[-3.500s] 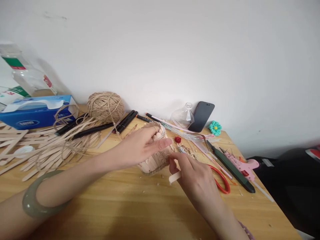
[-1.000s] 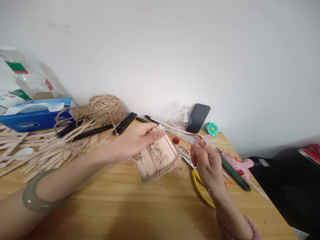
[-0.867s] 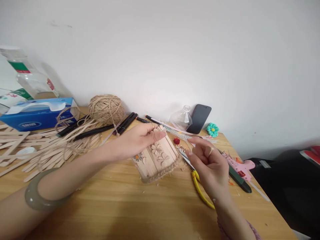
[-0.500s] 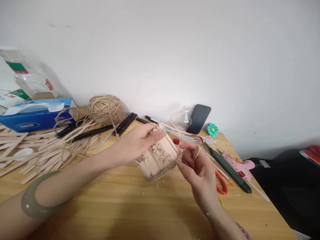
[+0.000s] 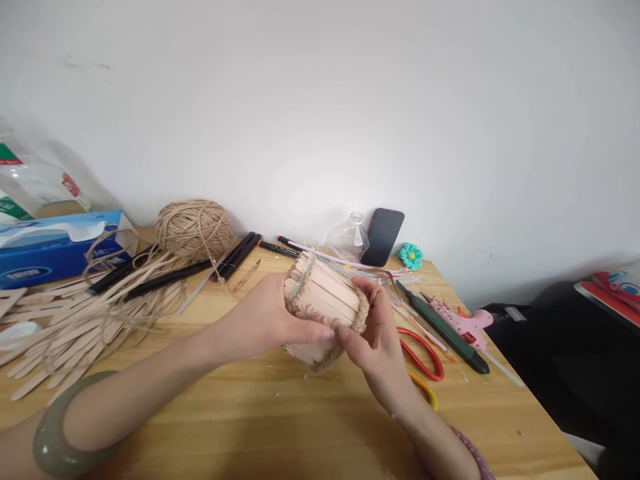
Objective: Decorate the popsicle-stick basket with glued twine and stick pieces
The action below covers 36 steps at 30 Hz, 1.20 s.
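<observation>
I have both hands on the round pale holder of wooden craft sticks [image 5: 325,303], tilted just above the tabletop [image 5: 250,420]: left hand [image 5: 265,320] wraps its near-left side, right hand [image 5: 377,337] closes on the twine-trimmed base. The walls look complete, trim maybe unfinished.

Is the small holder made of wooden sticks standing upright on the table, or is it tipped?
Tipped. Both the left hand and right hand hold the stick holder on its side; its rounded stick ends point away toward the wall.

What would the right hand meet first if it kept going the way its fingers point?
The right hand points up-left and already touches the popsicle-stick holder; beyond it lie the left hand's fingers. Depth is unclear.
</observation>
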Available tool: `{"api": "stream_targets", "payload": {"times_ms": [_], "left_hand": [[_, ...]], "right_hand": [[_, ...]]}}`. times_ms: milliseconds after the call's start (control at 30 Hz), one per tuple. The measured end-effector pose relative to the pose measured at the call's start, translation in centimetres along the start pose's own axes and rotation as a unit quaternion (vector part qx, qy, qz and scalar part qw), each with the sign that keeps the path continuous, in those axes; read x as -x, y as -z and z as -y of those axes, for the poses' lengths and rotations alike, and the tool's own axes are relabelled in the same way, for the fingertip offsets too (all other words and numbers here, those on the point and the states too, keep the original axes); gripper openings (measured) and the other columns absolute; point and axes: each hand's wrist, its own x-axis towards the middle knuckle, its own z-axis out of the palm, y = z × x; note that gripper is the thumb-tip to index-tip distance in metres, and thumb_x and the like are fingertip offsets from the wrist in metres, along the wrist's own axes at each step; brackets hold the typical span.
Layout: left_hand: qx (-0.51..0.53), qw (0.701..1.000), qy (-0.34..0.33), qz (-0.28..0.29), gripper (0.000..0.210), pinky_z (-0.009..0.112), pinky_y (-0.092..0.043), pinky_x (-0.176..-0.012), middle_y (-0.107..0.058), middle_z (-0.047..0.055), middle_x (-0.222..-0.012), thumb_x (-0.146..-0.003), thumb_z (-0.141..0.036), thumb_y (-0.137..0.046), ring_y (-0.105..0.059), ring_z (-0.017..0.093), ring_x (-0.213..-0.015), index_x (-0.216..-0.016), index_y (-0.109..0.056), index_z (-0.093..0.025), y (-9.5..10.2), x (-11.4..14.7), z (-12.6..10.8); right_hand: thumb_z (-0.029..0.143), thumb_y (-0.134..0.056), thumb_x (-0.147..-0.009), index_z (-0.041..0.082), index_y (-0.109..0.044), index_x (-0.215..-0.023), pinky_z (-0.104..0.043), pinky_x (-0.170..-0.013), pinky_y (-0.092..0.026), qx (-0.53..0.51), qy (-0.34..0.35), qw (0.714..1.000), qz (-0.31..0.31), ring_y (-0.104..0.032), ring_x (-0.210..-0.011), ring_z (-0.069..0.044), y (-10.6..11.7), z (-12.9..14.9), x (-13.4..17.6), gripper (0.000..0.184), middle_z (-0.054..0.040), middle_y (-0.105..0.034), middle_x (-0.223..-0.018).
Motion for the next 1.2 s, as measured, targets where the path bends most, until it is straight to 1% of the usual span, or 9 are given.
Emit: {"api": "stream_targets", "payload": {"times_ms": [100, 200, 400, 533, 667, 833, 1067, 1200], "left_hand": [[-0.027, 0.999, 0.02, 0.005, 0.023, 0.032, -0.05, -0.084, -0.074, 0.001, -0.094, -0.068, -0.022, -0.072, -0.065, 0.021, -0.093, -0.091, -0.07, -0.019, 0.06, 0.01, -0.21], [-0.024, 0.999, 0.023, -0.002, 0.024, 0.033, -0.049, -0.087, -0.074, 0.001, -0.097, -0.067, -0.023, -0.072, -0.065, 0.023, -0.096, -0.091, -0.071, -0.02, -0.04, 0.03, -0.49], [-0.032, 0.998, 0.046, -0.023, 0.028, 0.034, -0.051, -0.082, -0.075, 0.002, -0.093, -0.064, -0.027, -0.073, -0.066, 0.025, -0.093, -0.091, -0.072, -0.018, -0.18, 0.2, -0.72], [-0.031, 0.998, 0.053, -0.032, 0.03, 0.033, -0.052, -0.079, -0.075, 0.002, -0.087, -0.064, -0.027, -0.073, -0.066, 0.024, -0.088, -0.092, -0.072, -0.018, -0.19, 0.15, -0.69], [-0.028, 0.998, 0.042, -0.033, 0.028, 0.031, -0.052, -0.076, -0.075, 0.0, -0.088, -0.065, -0.024, -0.072, -0.067, 0.022, -0.086, -0.092, -0.073, -0.019, -0.2, 0.03, -0.57], [-0.023, 0.999, 0.029, -0.039, 0.026, 0.03, -0.052, -0.078, -0.075, -0.001, -0.091, -0.064, -0.022, -0.073, -0.067, 0.022, -0.09, -0.089, -0.073, -0.02, -0.26, 0.15, -0.44], [-0.024, 0.998, 0.03, -0.054, 0.024, 0.031, -0.053, -0.077, -0.076, 0.0, -0.09, -0.064, -0.024, -0.073, -0.068, 0.023, -0.088, -0.087, -0.073, -0.019, -0.52, 0.19, -0.19], [-0.021, 0.998, 0.037, -0.053, 0.029, 0.031, -0.052, -0.077, -0.075, 0.001, -0.091, -0.063, -0.025, -0.074, -0.067, 0.022, -0.087, -0.091, -0.072, -0.018, -0.42, 0.13, -0.11]], "right_hand": [[0.029, -0.059, -0.077, 0.027, -0.038, -0.116, -0.038, -0.091, -0.039, 0.032, 0.017, 0.999, 0.012, -0.046, -0.104, -0.023, 0.08, -0.22, 0.15, 0.044, -0.0041, -0.046, -0.109], [0.028, -0.058, -0.078, 0.027, -0.036, -0.118, -0.04, -0.092, -0.038, 0.049, 0.019, 0.998, 0.019, -0.044, -0.106, -0.024, 0.21, -0.38, 0.24, 0.046, -0.0054, -0.044, -0.111], [0.029, -0.056, -0.079, 0.025, -0.034, -0.12, -0.041, -0.092, -0.039, 0.027, 0.004, 0.998, 0.055, -0.044, -0.108, -0.025, 0.31, -0.36, 0.2, 0.047, -0.0065, -0.044, -0.112], [0.028, -0.056, -0.079, 0.025, -0.034, -0.119, -0.041, -0.092, -0.039, 0.02, -0.002, 0.998, 0.057, -0.044, -0.106, -0.024, 0.29, -0.26, 0.05, 0.046, -0.0058, -0.044, -0.111], [0.028, -0.057, -0.078, 0.025, -0.034, -0.118, -0.04, -0.093, -0.038, 0.019, 0.008, 0.999, 0.05, -0.044, -0.106, -0.024, 0.24, -0.36, 0.06, 0.047, -0.006, -0.044, -0.111], [0.028, -0.057, -0.078, 0.026, -0.034, -0.117, -0.04, -0.092, -0.038, 0.028, 0.008, 0.998, 0.048, -0.043, -0.106, -0.024, 0.19, -0.57, 0.2, 0.045, -0.0058, -0.043, -0.111], [0.027, -0.055, -0.076, 0.025, -0.034, -0.115, -0.041, -0.092, -0.038, 0.038, -0.009, 0.998, 0.053, -0.042, -0.107, -0.025, 0.23, -0.43, 0.28, 0.044, -0.0064, -0.042, -0.11], [0.029, -0.055, -0.076, 0.025, -0.035, -0.115, -0.04, -0.092, -0.039, 0.039, -0.012, 0.998, 0.048, -0.043, -0.106, -0.024, 0.32, -0.51, 0.2, 0.044, -0.006, -0.043, -0.109]]}}
